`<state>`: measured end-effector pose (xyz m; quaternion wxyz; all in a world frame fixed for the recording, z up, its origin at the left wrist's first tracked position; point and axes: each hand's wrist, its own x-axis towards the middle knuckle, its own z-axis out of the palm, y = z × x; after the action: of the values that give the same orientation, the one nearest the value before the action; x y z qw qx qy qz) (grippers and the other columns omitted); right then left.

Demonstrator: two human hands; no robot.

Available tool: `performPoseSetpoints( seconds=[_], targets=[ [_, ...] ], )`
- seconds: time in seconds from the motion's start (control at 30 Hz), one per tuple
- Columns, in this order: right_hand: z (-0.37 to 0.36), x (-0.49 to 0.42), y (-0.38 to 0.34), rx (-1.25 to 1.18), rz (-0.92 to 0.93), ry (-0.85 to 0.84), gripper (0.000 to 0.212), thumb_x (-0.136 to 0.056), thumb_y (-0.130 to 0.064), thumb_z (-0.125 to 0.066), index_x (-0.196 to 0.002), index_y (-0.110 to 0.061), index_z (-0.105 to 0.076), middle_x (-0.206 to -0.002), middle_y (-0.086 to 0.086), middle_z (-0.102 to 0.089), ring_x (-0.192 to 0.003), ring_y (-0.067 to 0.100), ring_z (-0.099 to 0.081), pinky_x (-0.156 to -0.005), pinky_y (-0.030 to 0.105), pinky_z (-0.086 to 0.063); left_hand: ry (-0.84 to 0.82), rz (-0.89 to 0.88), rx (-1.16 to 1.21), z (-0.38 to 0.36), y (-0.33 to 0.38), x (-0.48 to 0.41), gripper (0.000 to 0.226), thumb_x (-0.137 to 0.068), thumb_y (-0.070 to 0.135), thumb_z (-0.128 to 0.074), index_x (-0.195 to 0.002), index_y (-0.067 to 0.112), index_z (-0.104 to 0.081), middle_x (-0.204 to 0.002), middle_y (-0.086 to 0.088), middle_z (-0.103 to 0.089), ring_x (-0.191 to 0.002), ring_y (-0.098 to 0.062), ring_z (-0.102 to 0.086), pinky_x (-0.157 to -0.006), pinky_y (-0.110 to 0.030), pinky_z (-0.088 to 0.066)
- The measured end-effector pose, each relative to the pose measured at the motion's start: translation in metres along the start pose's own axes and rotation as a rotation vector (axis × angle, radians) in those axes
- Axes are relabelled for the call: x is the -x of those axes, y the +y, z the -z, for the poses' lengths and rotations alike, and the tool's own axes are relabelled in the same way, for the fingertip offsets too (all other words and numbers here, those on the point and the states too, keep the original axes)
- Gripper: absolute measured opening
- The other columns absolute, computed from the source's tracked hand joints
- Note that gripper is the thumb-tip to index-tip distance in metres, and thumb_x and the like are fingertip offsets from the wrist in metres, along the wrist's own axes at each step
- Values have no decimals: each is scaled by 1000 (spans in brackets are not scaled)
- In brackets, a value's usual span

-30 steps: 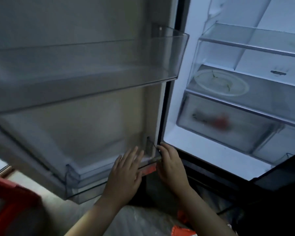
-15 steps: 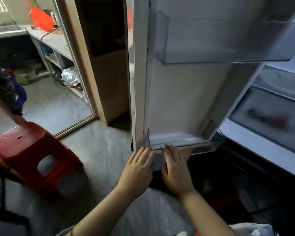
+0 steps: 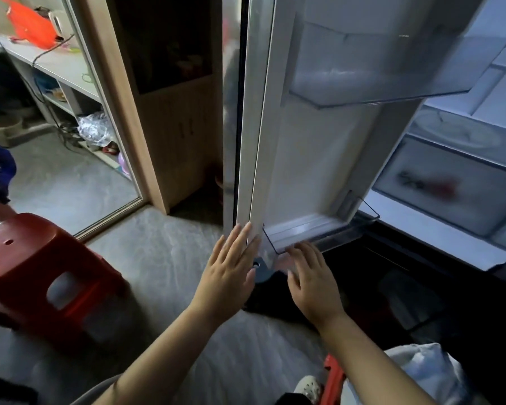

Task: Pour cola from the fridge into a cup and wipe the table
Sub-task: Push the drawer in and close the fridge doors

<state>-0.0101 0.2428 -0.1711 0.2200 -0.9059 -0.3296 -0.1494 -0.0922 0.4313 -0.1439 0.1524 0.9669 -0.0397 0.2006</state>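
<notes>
The fridge door (image 3: 304,159) stands open, its white inner side facing me with a clear upper bin (image 3: 392,68) and a clear bottom bin (image 3: 313,232), both showing nothing inside. My left hand (image 3: 231,273) lies flat with straight fingers against the door's lower outer edge. My right hand (image 3: 313,279) reaches with straight fingers to the underside of the bottom bin. The lit fridge interior (image 3: 456,182) at right shows glass shelves and a frosted drawer with something red inside. No cola or cup is in view.
A red plastic stool (image 3: 41,270) stands on the floor at left. A wooden cabinet (image 3: 170,112) and a mirror (image 3: 50,127) reflecting a counter are behind the door. A dark lower fridge compartment (image 3: 406,287) sits below the lit interior.
The view has swung left and the door has come further round. Both hands have stayed at the door's bottom edge, the left one shifting onto the outer edge.
</notes>
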Motion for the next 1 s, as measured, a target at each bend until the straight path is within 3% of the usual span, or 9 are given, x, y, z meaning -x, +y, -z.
performPoseSetpoints(
  seconds=[0.1,0.2,0.4,0.53,0.7,0.8,0.87,0.9,1.0],
  targets=[
    [9,24,5,-53,-25,68,47,-83,-17,-66,-127,-16,-51,-134,5,-50,-134,20,-37,-110,33,-34,86,-72,-39,3,1,0,84,-83,23,-68,-150,17,-18,-159,-4,-3,-147,-24,-2,-120,-38,-2],
    [16,49,17,-100,-95,119,46,-84,-24,-66,-126,-14,-50,-137,5,-48,-139,19,-33,-111,31,-33,120,-154,-76,0,7,1,78,-91,35,-51,-153,21,-4,-160,-2,9,-147,-26,2,-119,-39,0],
    [35,92,49,-158,-228,264,47,-83,-29,-64,-122,-7,-47,-140,8,-45,-138,22,-37,-111,25,-32,98,-351,-83,-14,28,-3,64,-94,38,-44,-149,18,-18,-158,-3,-8,-147,-27,-5,-119,-45,-10],
    [58,113,69,-124,-329,251,52,-82,-30,-65,-125,-6,-47,-144,6,-43,-131,19,-45,-105,26,-39,79,-459,-88,-32,52,0,65,-94,38,-44,-150,20,-19,-160,1,-3,-147,-22,-5,-117,-49,-14],
    [86,129,94,-15,-439,146,52,-88,-33,-60,-134,-16,-45,-153,-9,-30,-141,6,-28,-105,35,-40,116,-508,-108,-46,94,2,68,-91,35,-51,-150,19,-23,-159,1,-13,-146,-20,-10,-114,-53,-19],
    [100,134,74,-2,-529,379,48,-88,-16,-61,-133,-12,-44,-156,-2,-23,-143,3,-19,-112,25,-30,108,-559,-87,-47,112,6,71,-89,34,-53,-151,18,-23,-159,-2,-15,-146,-23,-10,-116,-50,-14],
    [110,135,49,33,-454,590,50,-89,-14,-54,-135,-7,-38,-152,8,-25,-143,8,-22,-112,18,-25,135,-592,-14,-42,117,3,72,-88,31,-54,-151,20,-20,-158,-6,-14,-146,-27,-12,-117,-50,-13],
    [115,135,38,65,-367,631,52,-88,-13,-52,-137,-5,-35,-151,11,-25,-143,16,-24,-114,22,-26,166,-593,21,-38,119,-2,72,-89,30,-53,-151,20,-18,-158,-7,-12,-145,-29,-12,-117,-50,-13],
    [123,129,28,200,-129,551,61,-86,-5,-49,-143,-8,-26,-158,5,-14,-143,31,-23,-115,40,-27,206,-581,103,-30,125,-20,75,-90,30,-48,-152,18,-8,-158,-10,-3,-146,-30,-7,-116,-50,-15]
  ],
)
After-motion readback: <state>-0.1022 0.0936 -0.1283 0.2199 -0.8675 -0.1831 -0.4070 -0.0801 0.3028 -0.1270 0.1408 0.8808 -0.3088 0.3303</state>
